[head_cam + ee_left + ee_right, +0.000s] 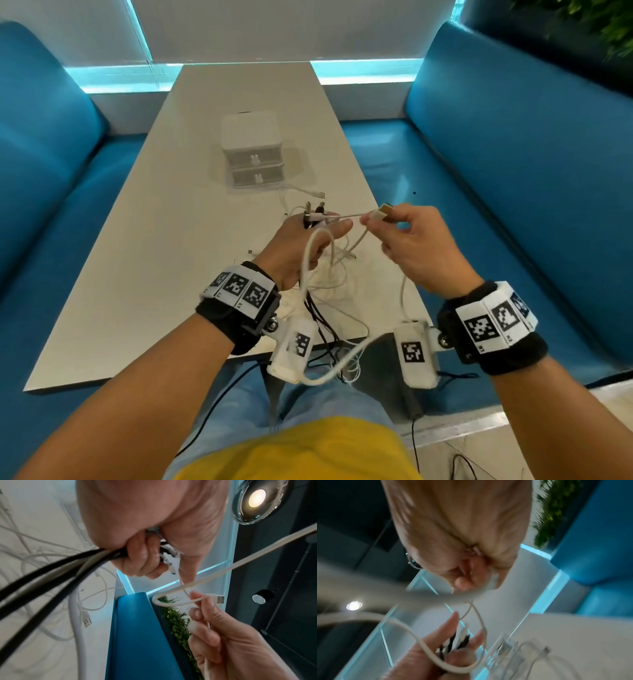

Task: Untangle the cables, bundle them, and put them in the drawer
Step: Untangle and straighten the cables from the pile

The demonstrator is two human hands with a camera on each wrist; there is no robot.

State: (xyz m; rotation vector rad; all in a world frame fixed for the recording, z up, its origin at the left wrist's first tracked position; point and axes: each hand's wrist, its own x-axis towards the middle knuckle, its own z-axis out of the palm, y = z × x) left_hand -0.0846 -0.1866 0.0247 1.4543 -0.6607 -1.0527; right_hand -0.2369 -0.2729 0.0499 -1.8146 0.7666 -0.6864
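Several cords, black and white, run through the left hand [301, 243], whose fingers curl round them so that the plug ends [313, 214] stick out past the knuckles in a short, stiff cluster. Just beside it, the right hand [421, 246] pinches a white USB plug [382, 212] between thumb and forefinger; its squared metal tip points away from the person, and its thin, smooth round cable [356, 359] droops in a long loop below both wrists. Beneath the hands, the loose white cables [332, 277] lie in a soft heap of overlapping curves on the pale, matte table [137, 267], a few strands spilling over the near edge. Farther along the table stands a small white drawer box [253, 150], blocky with rounded corners, its two translucent drawers both closed and each fronted by a tiny rabbit-shaped knob. Glossy blue padded benches [513, 171] flank the table.
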